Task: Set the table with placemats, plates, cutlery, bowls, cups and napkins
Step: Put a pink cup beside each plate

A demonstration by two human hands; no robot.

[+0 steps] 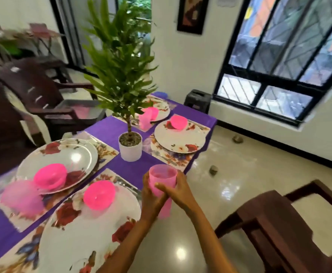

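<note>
Hands (167, 194) round cups (162, 179) off table-edge (190, 166)

Bowl (99, 195) on near plate (90, 229); plant pot (130, 146) behind.

No readable text, labels, brands, numbers or signs anywhere in the head view. The pale sheet of paper pinned high on the white wall (225, 1) may carry print, but it is blurred and cut off by the top edge, so nothing can be made out. The dark-framed picture on the wall (192, 13) shows only abstract shapes, no lettering. The small light marks on the dark brown plastic chair backs (33, 89) are smeared by motion; cannot tell whether they are writing.
</note>
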